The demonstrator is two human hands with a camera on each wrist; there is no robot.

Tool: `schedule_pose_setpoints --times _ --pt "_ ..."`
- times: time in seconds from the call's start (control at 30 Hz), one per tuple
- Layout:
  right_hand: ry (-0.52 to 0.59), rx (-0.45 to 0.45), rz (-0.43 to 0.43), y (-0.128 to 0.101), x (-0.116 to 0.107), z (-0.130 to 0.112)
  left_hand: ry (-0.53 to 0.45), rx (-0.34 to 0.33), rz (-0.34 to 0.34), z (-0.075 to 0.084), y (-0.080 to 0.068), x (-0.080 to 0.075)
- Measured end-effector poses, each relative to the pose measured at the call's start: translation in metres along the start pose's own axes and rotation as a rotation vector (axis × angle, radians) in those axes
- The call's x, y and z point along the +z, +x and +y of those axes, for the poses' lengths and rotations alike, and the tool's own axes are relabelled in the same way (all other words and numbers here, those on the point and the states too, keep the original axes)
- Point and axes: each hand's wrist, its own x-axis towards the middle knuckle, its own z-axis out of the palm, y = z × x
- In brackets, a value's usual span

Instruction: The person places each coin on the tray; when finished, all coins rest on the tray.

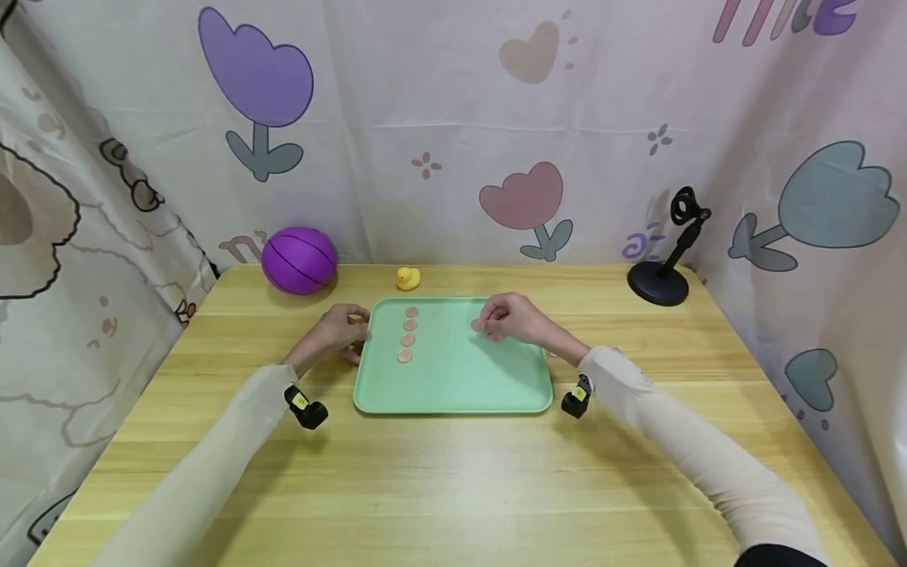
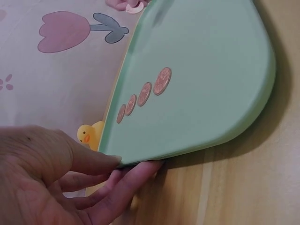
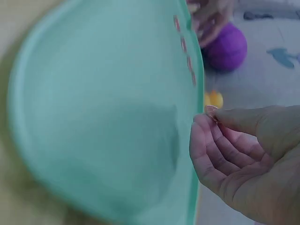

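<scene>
A light green tray (image 1: 453, 386) lies on the wooden table. Several copper coins (image 1: 407, 340) form a column near its left side; they show close up in the left wrist view, where one coin (image 2: 162, 81) looks nearest. At the tray's left edge, my left hand (image 1: 338, 331) grips the rim, thumb on top and fingers against the outer side. My right hand (image 1: 517, 319) is above the tray's right half and pinches another copper coin (image 3: 212, 110) between thumb and fingertips. Its shadow falls on the tray.
Behind the tray sit a yellow rubber duck (image 1: 408, 278) and a purple ball (image 1: 299, 261). A black stand (image 1: 659, 282) is at the back right. Small coin-like things (image 1: 553, 353) are partly hidden near the right wrist. A patterned curtain (image 1: 425, 94) hangs behind the table.
</scene>
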Motion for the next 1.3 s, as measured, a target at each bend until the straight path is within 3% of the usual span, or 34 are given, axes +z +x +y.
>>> schedule_pose_setpoints --times 0.27,0.57,0.67,0.97,1.3 --pt "0.046 -0.003 -0.101 0.009 0.036 -0.014 -0.007 0.025 0.052 -0.002 -0.001 0.003" --pt "0.275 0.158 -0.225 0.019 0.073 -0.024 -0.012 0.023 0.045 -0.005 0.000 0.002" --pt "0.300 0.182 -0.253 0.021 0.083 -0.030 -0.021 0.013 0.041 -0.005 0.001 0.001" --pt "0.305 0.178 -0.260 0.027 0.106 -0.046 -0.033 0.022 0.026 -0.004 0.002 0.000" --pt "0.198 0.194 -0.289 0.028 0.105 -0.055 -0.028 0.019 0.027 -0.004 0.002 0.001"
